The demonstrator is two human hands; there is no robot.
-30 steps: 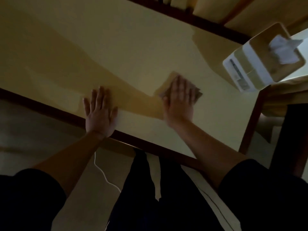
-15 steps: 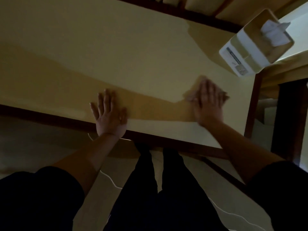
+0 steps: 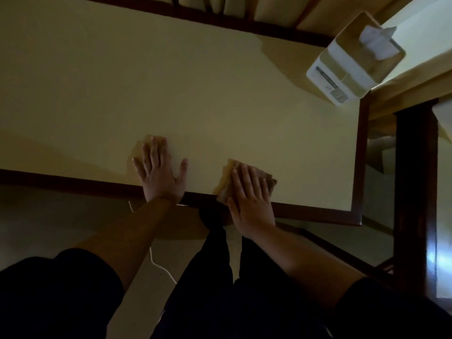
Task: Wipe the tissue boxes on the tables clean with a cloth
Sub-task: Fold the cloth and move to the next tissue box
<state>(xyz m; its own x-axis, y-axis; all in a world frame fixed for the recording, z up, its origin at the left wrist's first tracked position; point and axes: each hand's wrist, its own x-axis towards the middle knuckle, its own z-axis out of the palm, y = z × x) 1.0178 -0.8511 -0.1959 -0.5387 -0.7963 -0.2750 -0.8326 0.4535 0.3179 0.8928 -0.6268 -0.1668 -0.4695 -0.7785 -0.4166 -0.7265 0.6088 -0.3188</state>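
Lower centre of the head view: right hand (image 3: 250, 199) laid flat, fingers straight and together, pressing the folded cloth (image 3: 228, 181) onto the near edge of the table (image 3: 195, 94); nothing pinched.
Reason for hold: judged a flat palm to spread pressure across the cloth and slide it along the surface.
Left of centre: left hand (image 3: 160, 173) flat on the tabletop, fingers spread, thumb out, holding nothing; judged a brace for leaning over the edge.
Upper right of frame: tissue box (image 3: 354, 62), white, tissue standing out of its top, at the far right corner of the table, well apart from the cloth.
Task status: box apparently untouched; cloth on the tabletop, not on the box.
Surroundings: dark wooden frame along table edges; second table (image 3: 425, 33) beyond the box, far right; white cable (image 3: 159, 264) on the floor below.
Obstructions: none seen between cloth and box; dim light, fine detail unclear.
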